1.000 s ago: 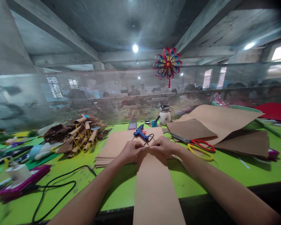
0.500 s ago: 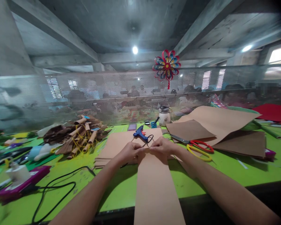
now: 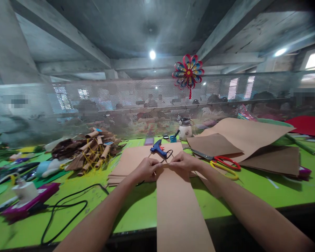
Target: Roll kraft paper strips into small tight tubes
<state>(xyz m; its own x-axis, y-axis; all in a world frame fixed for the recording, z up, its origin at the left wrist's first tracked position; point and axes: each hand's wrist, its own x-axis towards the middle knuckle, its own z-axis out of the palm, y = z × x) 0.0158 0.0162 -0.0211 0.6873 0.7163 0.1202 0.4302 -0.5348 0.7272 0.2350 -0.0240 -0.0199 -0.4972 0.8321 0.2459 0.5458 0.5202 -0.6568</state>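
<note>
A long tan paper strip (image 3: 180, 210) runs from the near table edge toward the middle of the green table (image 3: 131, 210). My left hand (image 3: 146, 169) and my right hand (image 3: 183, 161) both pinch the strip's far end, fingers closed, thumbs nearly touching. Under that end lies a flat stack of tan paper sheets (image 3: 131, 159). A blue glue gun (image 3: 158, 149) rests on the stack just beyond my fingers.
Red and yellow scissors (image 3: 220, 163) lie right of my hands beside large brown paper sheets (image 3: 241, 138). A heap of rolled paper tubes (image 3: 90, 150) is at the left. A black cable (image 3: 68, 206) loops to a pink device (image 3: 28, 201). A mesh screen (image 3: 136, 101) backs the table.
My hands stay pinched on the strip's far end and have hardly shifted. The view has moved slightly.
</note>
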